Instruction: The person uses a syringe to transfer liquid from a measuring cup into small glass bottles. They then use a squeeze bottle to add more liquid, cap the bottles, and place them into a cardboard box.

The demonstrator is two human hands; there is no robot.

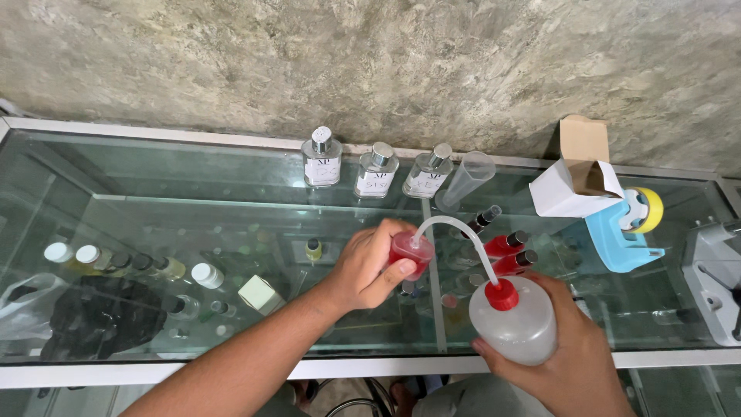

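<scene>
spout to small red bottle above the glass table

small red bottle (410,252) held in left hand (369,266), fingers (395,272) closed around its side, thumb across the front. squeeze bottle (513,320) with red cap gripped in right hand (567,359), fingers wrapped around its body, tilted slightly left. curved spout tube (455,226) arching over, tip at the red bottle's mouth. both forearms reaching in over the table (193,193).

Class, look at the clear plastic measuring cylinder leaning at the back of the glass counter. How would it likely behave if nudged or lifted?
The measuring cylinder looks empty and thin-walled, so it is probably light. It already stands tilted beside the square glass bottles, so a nudge may well tip it. Being round, it would likely roll on the smooth glass counter.
</scene>
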